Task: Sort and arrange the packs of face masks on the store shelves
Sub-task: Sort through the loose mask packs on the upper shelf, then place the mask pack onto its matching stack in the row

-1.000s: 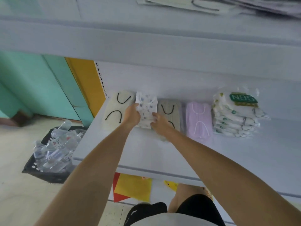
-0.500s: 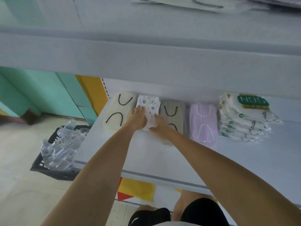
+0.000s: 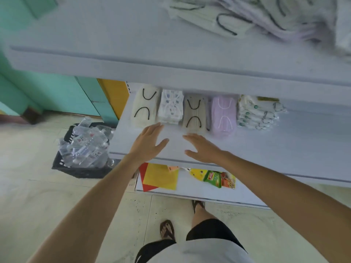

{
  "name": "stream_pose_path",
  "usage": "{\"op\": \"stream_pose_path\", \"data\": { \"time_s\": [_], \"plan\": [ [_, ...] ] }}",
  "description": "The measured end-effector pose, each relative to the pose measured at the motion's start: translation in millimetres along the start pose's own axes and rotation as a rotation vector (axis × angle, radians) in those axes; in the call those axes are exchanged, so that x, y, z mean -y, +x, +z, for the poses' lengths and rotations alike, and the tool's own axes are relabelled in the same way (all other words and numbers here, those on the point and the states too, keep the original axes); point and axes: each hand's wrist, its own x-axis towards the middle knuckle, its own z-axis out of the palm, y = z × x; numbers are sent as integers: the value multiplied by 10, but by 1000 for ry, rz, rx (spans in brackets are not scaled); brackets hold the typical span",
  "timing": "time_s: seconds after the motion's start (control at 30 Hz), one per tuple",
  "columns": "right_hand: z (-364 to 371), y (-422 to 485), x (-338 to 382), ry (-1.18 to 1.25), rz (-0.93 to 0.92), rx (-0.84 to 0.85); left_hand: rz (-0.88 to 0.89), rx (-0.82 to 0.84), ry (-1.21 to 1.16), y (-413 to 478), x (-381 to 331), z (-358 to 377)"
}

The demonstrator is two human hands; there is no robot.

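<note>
The white face mask pack with blue spots (image 3: 171, 106) lies at the back of the grey middle shelf (image 3: 284, 149), between a cream pack with black loops (image 3: 145, 109) and a beige pack (image 3: 194, 115). A purple pack (image 3: 224, 115) comes next. Just in front, the left hand (image 3: 149, 143) and right hand (image 3: 202, 148) are spread wide, holding nothing.

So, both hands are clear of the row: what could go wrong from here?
The loose mask pile on the upper shelf lies messy and, at the right, close to the front edge; reaching in could drag some off.
The grey pack sits further forward than the patterned pack, and the right hand hovers just before it; a careless move might skew it.
</note>
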Motion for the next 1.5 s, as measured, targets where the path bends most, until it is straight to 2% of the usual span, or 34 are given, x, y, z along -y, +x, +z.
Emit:
{"op": "stream_pose_path", "data": {
  "time_s": [0.13, 0.33, 0.4, 0.47, 0.57, 0.63, 0.77, 0.83, 0.93, 1.03, 1.2, 1.3, 1.37, 1.5],
  "plan": [
    [-208, -246, 395, -135, -176, -50, 207, -217, 95, -314, -106, -475],
    [-717, -593, 887, -290, -470, -267, 619, -480, 307, -570, -523, -1173],
    [-907, -766, 969, -314, -593, -418, 733, -595, 357, -522, -737, -1416],
    [-1116, -914, 967, -335, -699, -611, 774, -704, 373, -409, -1005, -1658],
    [-1541, -1111, 837, -336, -711, -719, 698, -769, 378, -153, -1426, -1931],
    [-1841, -1249, 651, -326, -616, -780, 546, -680, 360, 45, -1700, -2007],
    [-2309, -1656, 36, -268, -164, -784, 236, -349, 361, 433, -2123, -1864],
    [-2436, -1909, -304, -236, 60, -758, 174, -249, 337, 553, -2320, -1710],
    [-2503, -2225, -735, -187, 282, -639, 183, -221, 248, 708, -2584, -1489],
    [-2488, -2391, -955, -132, 242, -551, 216, -261, 209, 850, -2836, -1344],
    [-2524, -2356, -967, -147, 86, -522, 237, -556, 194, 943, -3151, -1259],
    [-2604, -2263, -972, -82, 24, -564, 222, -626, 183, 1030, -3194, -1379],
    [-2673, -2189, -937, -10, 31, -651, 176, -595, 181, 1149, -3168, -1482],
    [-2823, -1914, -868, -6, 21, -734, 72, -363, 148, 1510, -3002, -1639]
  ]
}}
